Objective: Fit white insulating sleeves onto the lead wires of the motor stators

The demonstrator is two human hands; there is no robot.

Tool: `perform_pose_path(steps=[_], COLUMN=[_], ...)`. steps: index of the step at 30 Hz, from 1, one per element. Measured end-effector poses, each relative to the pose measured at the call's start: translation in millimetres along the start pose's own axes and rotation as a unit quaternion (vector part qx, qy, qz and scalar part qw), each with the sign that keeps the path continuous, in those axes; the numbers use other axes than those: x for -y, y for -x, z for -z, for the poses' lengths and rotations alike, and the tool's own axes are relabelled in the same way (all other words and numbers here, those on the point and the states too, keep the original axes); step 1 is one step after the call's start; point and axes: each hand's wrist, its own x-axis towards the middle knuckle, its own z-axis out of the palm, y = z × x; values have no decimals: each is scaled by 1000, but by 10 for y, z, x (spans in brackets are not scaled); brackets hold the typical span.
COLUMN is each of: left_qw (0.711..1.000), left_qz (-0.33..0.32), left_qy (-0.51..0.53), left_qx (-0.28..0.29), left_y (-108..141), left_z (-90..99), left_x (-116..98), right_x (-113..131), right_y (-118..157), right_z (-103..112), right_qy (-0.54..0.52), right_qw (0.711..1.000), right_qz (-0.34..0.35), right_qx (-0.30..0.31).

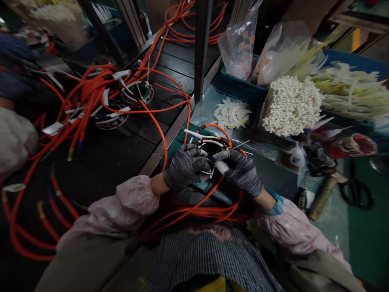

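Both hands wear grey knit gloves and meet over a ring-shaped wire-wound part (pixel 212 142) with orange leads and white sleeves around its rim. My left hand (pixel 187 166) is closed at the ring's near left side, its fingers bent inward. My right hand (pixel 240 168) is closed in a pinch opposite, with white covering on its fingertips. Between the fingertips shows a small pale loop (pixel 212 173), too small to name. A thin light strip (pixel 241 144) sticks out past my right hand. Orange cables (pixel 194 213) run from the part toward my lap.
More wound rings (pixel 111 121) with bundled orange cables lie on the dark slatted conveyor at left, beside another person's sleeve (pixel 16 140). A metal post (pixel 202 48) stands ahead. At right are white tubes (pixel 290 107), curved white pieces (pixel 232 113), a hammer (pixel 326 194) and scissors (pixel 356 190).
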Motion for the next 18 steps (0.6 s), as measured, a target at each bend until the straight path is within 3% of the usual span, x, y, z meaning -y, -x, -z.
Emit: perform_pose_path(steps=[8,11,15,18], left_qw=[999,999,998,997], left_qz=[-16,-21,-28,-29], left_qy=[7,4,19,37], left_qx=[-34,-46,-46,-57], left_y=[16,8,-3,-6], left_z=[-18,-20,-39,-45], left_x=[33,38,55,65], right_x=[-50,-88,-213,-315], right_y=[20,60,197,351], right_z=[-8,4,20,23], right_qy=[-1,-8,27,76], right_qw=[1000,999,984,982], right_qz=[-1,46,145,137], right_qx=[4,28,102,107])
